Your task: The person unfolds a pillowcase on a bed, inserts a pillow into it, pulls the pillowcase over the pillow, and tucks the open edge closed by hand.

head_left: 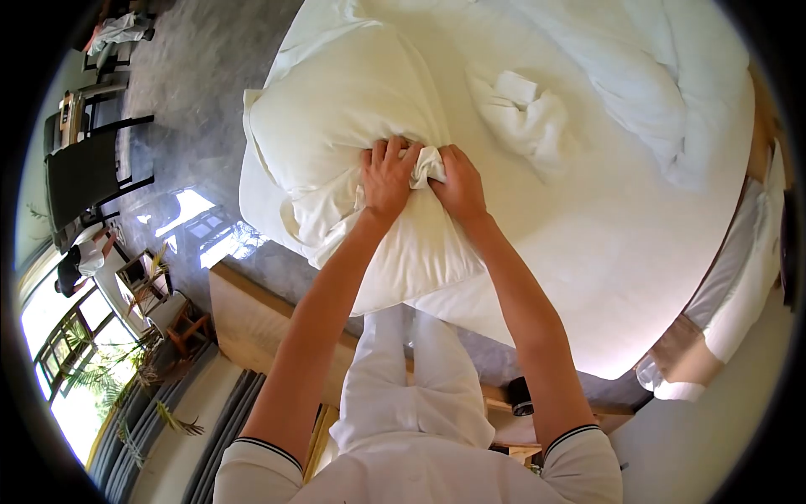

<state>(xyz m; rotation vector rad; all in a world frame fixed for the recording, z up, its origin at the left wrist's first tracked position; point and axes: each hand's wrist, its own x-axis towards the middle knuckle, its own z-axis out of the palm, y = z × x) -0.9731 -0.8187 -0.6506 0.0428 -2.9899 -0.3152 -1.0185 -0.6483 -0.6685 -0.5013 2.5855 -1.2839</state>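
A plump white pillow point(344, 92) lies on the near left part of the bed, its cover bunched into folds at the middle. My left hand point(389, 176) presses into those folds with its fingers curled around the cloth. Close beside it, my right hand point(458, 183) grips the same gathered fabric, and a twisted bit of cloth shows between the two hands. The fingertips of both hands are partly sunk in the material. Farther right on the white sheet point(588, 252) sits a crumpled white cloth point(525, 118).
A rumpled white duvet point(655, 84) covers the far right of the bed. Dark chairs point(88, 172) stand on the grey floor to the left, where another person point(84, 259) is near the window. A wooden panel point(248, 311) stands near my legs.
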